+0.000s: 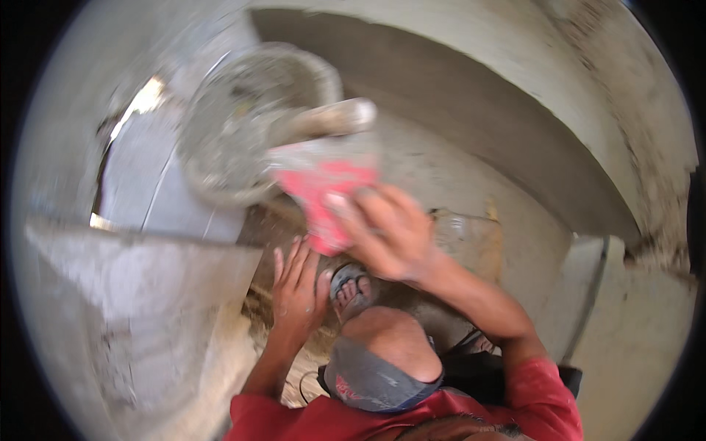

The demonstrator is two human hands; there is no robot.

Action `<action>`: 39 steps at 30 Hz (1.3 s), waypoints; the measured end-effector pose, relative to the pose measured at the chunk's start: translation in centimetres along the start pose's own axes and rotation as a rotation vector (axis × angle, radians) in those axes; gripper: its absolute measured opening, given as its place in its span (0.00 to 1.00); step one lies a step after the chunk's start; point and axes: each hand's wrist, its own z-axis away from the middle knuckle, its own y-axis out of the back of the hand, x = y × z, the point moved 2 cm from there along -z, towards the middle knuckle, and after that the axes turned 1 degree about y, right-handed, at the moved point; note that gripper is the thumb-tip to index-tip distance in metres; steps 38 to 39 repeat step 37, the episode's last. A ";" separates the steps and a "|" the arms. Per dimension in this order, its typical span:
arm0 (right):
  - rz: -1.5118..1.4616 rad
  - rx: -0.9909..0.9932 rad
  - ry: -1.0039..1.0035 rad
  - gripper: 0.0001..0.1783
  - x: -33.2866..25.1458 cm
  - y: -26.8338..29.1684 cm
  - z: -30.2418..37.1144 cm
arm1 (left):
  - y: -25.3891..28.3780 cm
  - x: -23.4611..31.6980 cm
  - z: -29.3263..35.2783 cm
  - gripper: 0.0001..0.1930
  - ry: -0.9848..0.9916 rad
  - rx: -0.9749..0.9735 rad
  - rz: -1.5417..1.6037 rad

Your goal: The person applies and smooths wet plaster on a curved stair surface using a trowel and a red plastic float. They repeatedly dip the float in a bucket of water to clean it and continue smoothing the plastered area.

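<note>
My right hand (390, 231) grips a red scraper (327, 195), its wide end smeared pale grey and pointing at the bucket. Both are blurred by motion. At the upper left stands a round bucket (198, 180) with wet grey mortar (235, 125) inside. A thick, pale, rod-like handle (331, 120) slants out over the bucket's right rim, just beyond the scraper; its lower end is hidden. Below the bucket, my left hand (298, 290) lies with its fingers stretched out, resting near a brown wooden surface, and holds nothing.
Pale tiles (147, 176) lie left of the bucket, beside a gap letting in light. A grey slab (147, 272) juts in from the left. Along the back runs a wall with a darker grey band (471, 110). My sandalled foot (349, 290) is between my arms.
</note>
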 end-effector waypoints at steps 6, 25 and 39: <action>0.185 -0.249 -0.026 0.34 1.9 -1.7 3.6 | -0.3 2.4 -2.5 0.26 -0.104 0.006 -0.017; -0.043 -0.366 0.137 0.17 22.4 5.8 -17.7 | -4.5 10.2 -24.7 0.43 -0.379 0.343 0.370; -0.117 -0.631 0.100 0.24 27.2 9.4 -13.1 | -7.5 11.7 -27.5 0.45 -0.378 0.402 0.398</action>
